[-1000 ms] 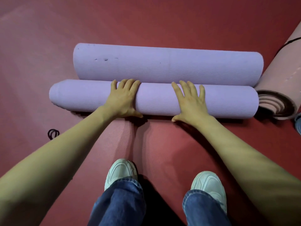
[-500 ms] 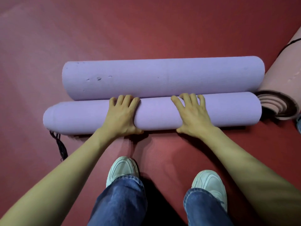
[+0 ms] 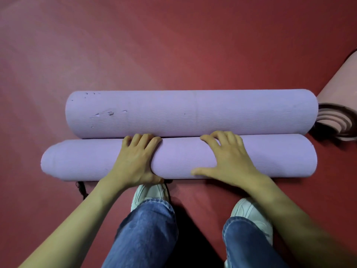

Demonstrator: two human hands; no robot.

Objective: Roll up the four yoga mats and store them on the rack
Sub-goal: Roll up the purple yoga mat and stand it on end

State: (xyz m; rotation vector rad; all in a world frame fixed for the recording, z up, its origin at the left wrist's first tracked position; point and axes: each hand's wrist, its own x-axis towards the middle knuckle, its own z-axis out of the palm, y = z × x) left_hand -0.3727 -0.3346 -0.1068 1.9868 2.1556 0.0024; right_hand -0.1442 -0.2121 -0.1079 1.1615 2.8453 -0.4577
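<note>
Two rolled purple yoga mats lie side by side and touching on the red floor. The near purple mat (image 3: 177,161) is the thinner roll, just in front of my feet. My left hand (image 3: 135,161) wraps it left of centre, fingers over the top and thumb at its near side. My right hand (image 3: 229,159) presses on it right of centre, fingers curled over its far edge and thumb spread. The far purple mat (image 3: 193,113) is thicker, with small nicks near its left end. No rack is in view.
A loosely rolled pink mat (image 3: 340,120) lies at the right edge, its spiral end close to the purple rolls. A black strap (image 3: 82,190) sticks out from under the near roll's left part. My white shoes (image 3: 150,192) stand right behind that roll.
Both purple rolls now sit nearer my feet in the view. The near roll covers most of the black strap, and my left thumb has hooked around its near side.
</note>
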